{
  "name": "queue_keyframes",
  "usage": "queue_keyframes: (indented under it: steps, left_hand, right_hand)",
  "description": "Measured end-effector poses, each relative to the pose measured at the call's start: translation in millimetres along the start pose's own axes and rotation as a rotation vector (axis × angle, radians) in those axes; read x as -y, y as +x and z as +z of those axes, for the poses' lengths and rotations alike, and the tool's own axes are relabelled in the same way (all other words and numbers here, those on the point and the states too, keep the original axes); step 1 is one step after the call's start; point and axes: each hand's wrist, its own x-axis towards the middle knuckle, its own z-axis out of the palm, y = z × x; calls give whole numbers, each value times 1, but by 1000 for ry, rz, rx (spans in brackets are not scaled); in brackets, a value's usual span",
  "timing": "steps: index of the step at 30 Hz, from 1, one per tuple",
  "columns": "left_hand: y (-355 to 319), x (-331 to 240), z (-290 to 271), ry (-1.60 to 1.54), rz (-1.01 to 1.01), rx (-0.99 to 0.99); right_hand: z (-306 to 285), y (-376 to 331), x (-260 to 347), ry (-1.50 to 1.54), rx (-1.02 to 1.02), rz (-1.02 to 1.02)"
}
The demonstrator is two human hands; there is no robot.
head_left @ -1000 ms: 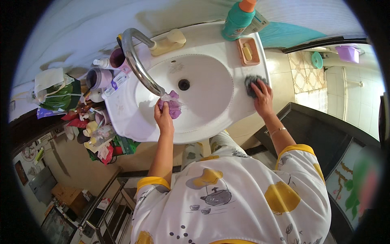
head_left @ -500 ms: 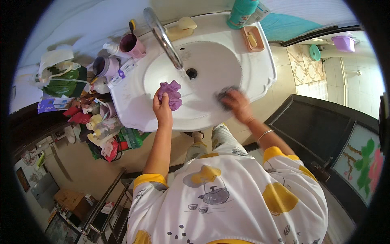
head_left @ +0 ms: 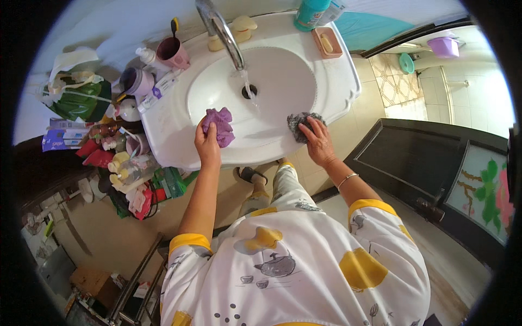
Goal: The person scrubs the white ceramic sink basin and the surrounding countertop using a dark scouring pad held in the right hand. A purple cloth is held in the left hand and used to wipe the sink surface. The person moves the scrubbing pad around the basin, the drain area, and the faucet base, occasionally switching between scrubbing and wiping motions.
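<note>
My left hand grips a purple scrub cloth over the near left side of a white sink basin. My right hand presses a grey scouring pad onto the basin's near right slope. A chrome tap reaches over the bowl, and a thin stream of water falls from it toward the drain.
A maroon cup with a toothbrush, bottles and tubes crowd the sink's left rim. A teal bottle and a soap dish sit at the back right. A cluttered shelf stands left; a dark door is right.
My right hand has carried the grey pad from the sink's right rim down into the basin. My left hand with the purple cloth has moved into the bowl. Water now runs.
</note>
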Motion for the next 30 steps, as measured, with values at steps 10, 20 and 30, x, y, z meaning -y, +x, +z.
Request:
queue_keyframes:
  steps: [10,20,30]
  left_hand:
    - [-13,7,6,79,-33,59]
    - [-5,-8,15,57,-1,88]
    - [9,-25,6,4,27,21]
  right_hand:
    - [29,24,-28,-160,-144,408]
    - [-11,46,-89,-286,-178,400]
    - [24,-3,34,-61,-35,184]
